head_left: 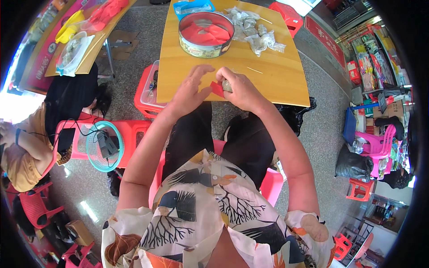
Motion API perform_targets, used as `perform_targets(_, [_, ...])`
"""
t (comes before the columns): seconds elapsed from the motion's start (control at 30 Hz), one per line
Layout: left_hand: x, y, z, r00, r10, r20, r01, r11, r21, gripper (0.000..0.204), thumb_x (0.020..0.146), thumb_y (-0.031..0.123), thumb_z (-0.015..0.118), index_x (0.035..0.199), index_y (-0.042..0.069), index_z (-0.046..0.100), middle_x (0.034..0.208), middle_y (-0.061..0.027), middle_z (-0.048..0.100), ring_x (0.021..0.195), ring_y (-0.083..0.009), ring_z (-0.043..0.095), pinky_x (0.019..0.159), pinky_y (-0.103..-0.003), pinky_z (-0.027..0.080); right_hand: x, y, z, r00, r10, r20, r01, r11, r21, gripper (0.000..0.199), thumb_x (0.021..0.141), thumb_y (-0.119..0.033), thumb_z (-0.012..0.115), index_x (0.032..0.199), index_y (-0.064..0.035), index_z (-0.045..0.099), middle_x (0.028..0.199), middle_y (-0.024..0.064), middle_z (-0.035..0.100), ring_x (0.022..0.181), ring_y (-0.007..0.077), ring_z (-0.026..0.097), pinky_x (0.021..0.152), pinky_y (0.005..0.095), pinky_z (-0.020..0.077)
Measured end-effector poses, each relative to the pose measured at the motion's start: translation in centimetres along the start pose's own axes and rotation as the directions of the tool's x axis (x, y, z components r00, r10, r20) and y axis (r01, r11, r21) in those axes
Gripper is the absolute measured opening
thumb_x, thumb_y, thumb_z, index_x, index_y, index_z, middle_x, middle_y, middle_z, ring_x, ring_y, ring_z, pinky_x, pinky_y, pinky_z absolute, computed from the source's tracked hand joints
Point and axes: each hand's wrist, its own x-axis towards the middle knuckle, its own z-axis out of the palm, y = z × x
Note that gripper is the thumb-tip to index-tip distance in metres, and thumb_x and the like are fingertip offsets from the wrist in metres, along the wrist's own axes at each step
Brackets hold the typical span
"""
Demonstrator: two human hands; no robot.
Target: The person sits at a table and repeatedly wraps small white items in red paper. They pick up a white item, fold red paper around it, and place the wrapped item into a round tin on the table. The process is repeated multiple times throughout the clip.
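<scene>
My right hand (243, 90) is closed around a small greyish-green lump (227, 85), mostly covered by the fingers. A flat red piece (217, 89) sticks out beside the lump, toward my other hand; what it is made of I cannot make out. My left hand (192, 91) is held with fingers apart, its thumb close to the red piece; whether they touch is unclear. Both hands are over the near edge of the yellow wooden table (281, 80). Beyond them stands a round tin (206, 51) with red, cloth-like pieces (212, 35) inside.
Crumpled clear plastic bags (263, 43) and a thin stick (254, 70) lie right of the tin. Behind it is a blue tray (182, 10). A red stool with a clear plastic box (151, 85) stands left of the table. A person (29, 156) sits at the far left.
</scene>
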Motion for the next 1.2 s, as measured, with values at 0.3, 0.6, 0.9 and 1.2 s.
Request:
perform_targets(0.3, [-1.6,-2.9,0.3,0.868,-0.389,0.309,0.491,0.764,-0.418,0.015,0.091,0.004,0.062,0.105,0.002,0.058,0.094,-0.0023,0.063,0.085,-0.0102,0.063,0.079,-0.025,0.054,-1.1,1.7,2.0,0.985,-0.007,-0.17,0.018,0.998,0.062,0.029,0.075,-0.001,0.068,0.1,-0.0046,0.055,0.095,0.0144,0.059,0.092,0.0339,0.06,0.077,0.041,0.0481])
perform_targets(0.6, [-3.9,-4.0,2.9,0.822,-0.511,0.252,0.513,0.474,-0.715,0.008,0.092,0.003,0.06,0.099,0.005,0.057,0.089,-0.0025,0.063,0.081,-0.0097,0.063,0.072,-0.023,0.054,-3.1,2.5,3.0,0.995,-0.033,-0.095,0.041,0.996,0.078,0.017,0.078,-0.003,0.067,0.094,-0.0006,0.061,0.091,0.0115,0.059,0.085,0.0296,0.061,0.076,0.0347,0.0487])
perform_targets(0.9, [-3.7,-3.3,2.5,0.858,-0.457,0.235,0.486,0.574,-0.659,0.008,0.093,0.005,0.06,0.101,0.005,0.057,0.09,-0.0027,0.064,0.081,-0.0092,0.063,0.071,-0.023,0.053,-4.2,1.8,3.5,0.991,0.009,-0.131,0.012,0.987,0.159,0.017,0.079,0.0,0.065,0.095,-0.0019,0.06,0.091,0.0107,0.056,0.087,0.0289,0.059,0.077,0.0347,0.0472])
perform_targets(1.2, [-3.8,-1.8,3.3,0.878,-0.337,0.341,0.479,0.589,-0.651,0.007,0.096,0.009,0.059,0.101,0.004,0.058,0.091,-0.0011,0.063,0.081,-0.0076,0.061,0.075,-0.022,0.052,-3.6,1.7,2.8,0.98,0.161,-0.117,-0.138,0.973,0.185,0.018,0.078,-0.004,0.067,0.094,-0.0005,0.06,0.087,0.0139,0.064,0.081,0.0283,0.063,0.073,0.0368,0.0495])
